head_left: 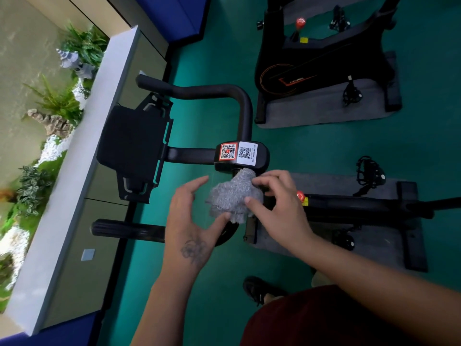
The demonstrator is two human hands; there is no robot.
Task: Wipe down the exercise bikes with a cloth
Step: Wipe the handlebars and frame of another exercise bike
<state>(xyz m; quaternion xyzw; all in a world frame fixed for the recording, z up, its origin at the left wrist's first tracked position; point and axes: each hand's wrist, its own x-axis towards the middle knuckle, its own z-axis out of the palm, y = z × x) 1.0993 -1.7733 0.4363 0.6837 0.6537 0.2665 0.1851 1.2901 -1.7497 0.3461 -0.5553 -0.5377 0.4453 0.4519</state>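
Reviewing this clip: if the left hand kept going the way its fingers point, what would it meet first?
Most likely the fluffy grey cloth. The left hand points up and right at it, thumb tip already at its lower edge, while the right hand pinches it from the other side. Depth is hard to judge from one view.

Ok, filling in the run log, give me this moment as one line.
cloth: grey, bunched by handlebar stem | left hand: thumb touching cloth | right hand: pinching cloth | wiping: paused

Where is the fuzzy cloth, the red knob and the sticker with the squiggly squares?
Cloth (233, 196), head view, middle of the grey bundle.
Red knob (300, 195), head view, its top, on the near bike.
Sticker (227, 151), head view, centre of the orange-edged code.
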